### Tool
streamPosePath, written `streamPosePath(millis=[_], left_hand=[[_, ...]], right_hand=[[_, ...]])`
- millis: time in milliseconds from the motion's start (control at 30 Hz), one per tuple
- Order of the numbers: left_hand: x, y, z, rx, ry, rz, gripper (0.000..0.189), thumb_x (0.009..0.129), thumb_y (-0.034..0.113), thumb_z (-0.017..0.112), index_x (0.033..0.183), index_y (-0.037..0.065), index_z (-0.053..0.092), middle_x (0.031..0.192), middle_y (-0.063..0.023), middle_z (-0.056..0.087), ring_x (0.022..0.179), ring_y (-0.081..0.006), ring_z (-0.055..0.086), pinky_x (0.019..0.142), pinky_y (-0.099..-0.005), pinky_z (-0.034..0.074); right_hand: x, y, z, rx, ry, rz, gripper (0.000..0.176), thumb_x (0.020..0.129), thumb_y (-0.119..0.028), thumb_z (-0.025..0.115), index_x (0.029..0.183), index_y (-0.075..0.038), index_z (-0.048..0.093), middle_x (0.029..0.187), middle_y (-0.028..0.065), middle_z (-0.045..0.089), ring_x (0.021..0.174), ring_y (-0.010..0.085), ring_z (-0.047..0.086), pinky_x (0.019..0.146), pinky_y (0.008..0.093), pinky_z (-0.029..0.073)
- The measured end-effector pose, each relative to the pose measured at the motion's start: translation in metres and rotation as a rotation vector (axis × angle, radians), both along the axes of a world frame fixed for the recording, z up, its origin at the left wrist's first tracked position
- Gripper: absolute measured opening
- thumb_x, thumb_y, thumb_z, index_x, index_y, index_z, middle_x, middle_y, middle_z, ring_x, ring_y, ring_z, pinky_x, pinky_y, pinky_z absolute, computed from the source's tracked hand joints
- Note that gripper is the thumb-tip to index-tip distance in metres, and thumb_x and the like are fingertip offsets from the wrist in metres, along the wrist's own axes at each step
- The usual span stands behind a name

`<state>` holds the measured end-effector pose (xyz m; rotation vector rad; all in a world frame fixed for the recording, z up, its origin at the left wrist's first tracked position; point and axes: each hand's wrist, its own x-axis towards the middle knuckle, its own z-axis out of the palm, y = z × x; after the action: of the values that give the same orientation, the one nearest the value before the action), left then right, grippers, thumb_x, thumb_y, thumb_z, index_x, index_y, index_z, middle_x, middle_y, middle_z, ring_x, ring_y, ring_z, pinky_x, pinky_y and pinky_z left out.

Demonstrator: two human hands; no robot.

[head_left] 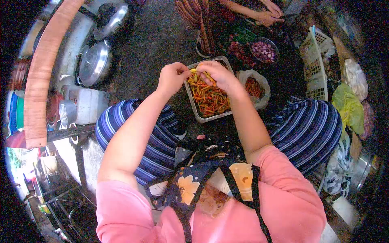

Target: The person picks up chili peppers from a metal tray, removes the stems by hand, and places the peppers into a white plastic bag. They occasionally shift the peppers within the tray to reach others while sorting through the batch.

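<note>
A clear plastic tub (197, 112) full of red, orange and green chili peppers (210, 99) stands on the floor between my knees. Over its far part, my right hand (219, 75) is closed round a few yellow-green chili peppers (209, 78). My left hand (174, 77) is beside it at the tub's far left corner, thumb and fingertips pinched together. A small yellowish bit shows between the two hands; whether my left fingers grip it is hard to see. Right of the tub sits an open plastic bag (265, 90) with small reddish-brown pieces inside.
Across from me, another person's hands (269, 17) work near a bowl of peeled shallots (263, 50), with more reddish bulbs (239, 50) beside it. A white plastic crate (315, 77) and a yellow-green bag (348, 106) line the right. Metal pots (95, 62) stand at left near a wooden plank (46, 77).
</note>
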<state>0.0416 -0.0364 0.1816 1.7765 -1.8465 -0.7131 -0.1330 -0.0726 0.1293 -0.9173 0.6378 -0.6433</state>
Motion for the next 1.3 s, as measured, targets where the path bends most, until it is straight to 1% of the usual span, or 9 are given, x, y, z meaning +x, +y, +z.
streamPosePath(millis=[300,667,800,867,900,1033,1100,1133,1300], left_hand=[[-0.002,-0.002,0.002,0.127,0.167,0.090,0.013,0.077,0.014,0.061,0.076,0.001,0.064,0.067,-0.0048,0.063,0.062,-0.0108,0.057,0.058,-0.0257,0.045],[-0.017,0.007,0.012,0.075,0.107,-0.109,0.012,0.074,0.010,0.065,0.080,0.001,0.065,0.070,-0.0052,0.064,0.064,-0.0119,0.058,0.062,-0.0261,0.047],[-0.012,0.008,-0.001,0.074,0.166,-0.138,0.016,0.067,0.009,0.070,0.080,0.001,0.065,0.071,-0.0063,0.064,0.061,-0.0115,0.057,0.060,-0.0266,0.047],[-0.014,0.009,0.002,0.098,0.178,-0.099,0.023,0.066,0.007,0.070,0.086,0.001,0.063,0.078,-0.0067,0.064,0.064,-0.0114,0.058,0.061,-0.0263,0.048],[-0.015,0.009,0.003,0.103,0.181,-0.102,0.023,0.066,0.007,0.070,0.086,0.001,0.063,0.078,-0.0067,0.064,0.064,-0.0114,0.058,0.061,-0.0263,0.048],[-0.014,0.007,-0.005,0.156,0.129,-0.106,0.027,0.068,0.011,0.069,0.093,0.002,0.062,0.081,-0.0072,0.064,0.069,-0.0143,0.058,0.066,-0.0270,0.048],[-0.014,0.007,-0.008,0.137,0.130,-0.125,0.029,0.066,0.012,0.071,0.091,0.000,0.063,0.082,-0.0097,0.064,0.067,-0.0170,0.059,0.064,-0.0283,0.049],[-0.016,0.008,-0.006,0.146,0.101,-0.135,0.029,0.066,0.014,0.071,0.091,0.000,0.063,0.083,-0.0106,0.064,0.068,-0.0180,0.060,0.065,-0.0289,0.049],[-0.021,0.010,-0.004,0.163,0.112,-0.144,0.027,0.067,0.014,0.070,0.090,0.001,0.063,0.086,-0.0116,0.064,0.073,-0.0183,0.061,0.067,-0.0299,0.049]], right_hand=[[0.020,0.007,0.002,-0.106,-0.052,-0.209,0.017,0.079,-0.022,0.064,0.078,-0.009,0.054,0.061,-0.0041,0.050,0.044,0.0038,0.040,0.036,0.0189,0.029],[0.016,0.004,-0.034,0.359,-0.369,-0.270,0.013,0.083,-0.017,0.057,0.090,-0.006,0.054,0.078,0.0024,0.058,0.058,0.0085,0.051,0.044,0.0199,0.039],[-0.006,0.000,-0.098,0.370,-0.143,-0.352,0.019,0.080,-0.018,0.059,0.095,-0.007,0.057,0.086,0.0042,0.061,0.066,0.0121,0.056,0.050,0.0228,0.044],[-0.015,0.006,-0.152,0.084,0.370,-0.442,0.028,0.075,-0.025,0.064,0.093,-0.004,0.059,0.087,0.0065,0.062,0.073,0.0139,0.060,0.054,0.0265,0.048],[-0.020,0.012,-0.177,0.089,0.374,-0.445,0.028,0.075,-0.025,0.064,0.093,-0.004,0.059,0.087,0.0065,0.062,0.073,0.0139,0.060,0.054,0.0265,0.048],[-0.020,0.051,-0.192,-0.791,1.278,-0.262,0.050,0.063,-0.036,0.074,0.099,-0.003,0.061,0.095,0.0146,0.062,0.085,0.0314,0.060,0.074,0.0378,0.048],[-0.016,0.067,-0.184,-0.329,1.259,-0.202,0.051,0.065,-0.037,0.072,0.102,-0.005,0.059,0.099,0.0170,0.061,0.088,0.0366,0.057,0.082,0.0404,0.044],[-0.013,0.075,-0.214,-0.546,1.225,-0.331,0.052,0.067,-0.036,0.071,0.105,-0.005,0.057,0.099,0.0179,0.060,0.090,0.0359,0.057,0.081,0.0403,0.044],[-0.012,0.072,-0.239,-0.338,1.216,-0.232,0.049,0.070,-0.033,0.067,0.108,-0.005,0.054,0.098,0.0166,0.060,0.092,0.0357,0.056,0.084,0.0424,0.042]])
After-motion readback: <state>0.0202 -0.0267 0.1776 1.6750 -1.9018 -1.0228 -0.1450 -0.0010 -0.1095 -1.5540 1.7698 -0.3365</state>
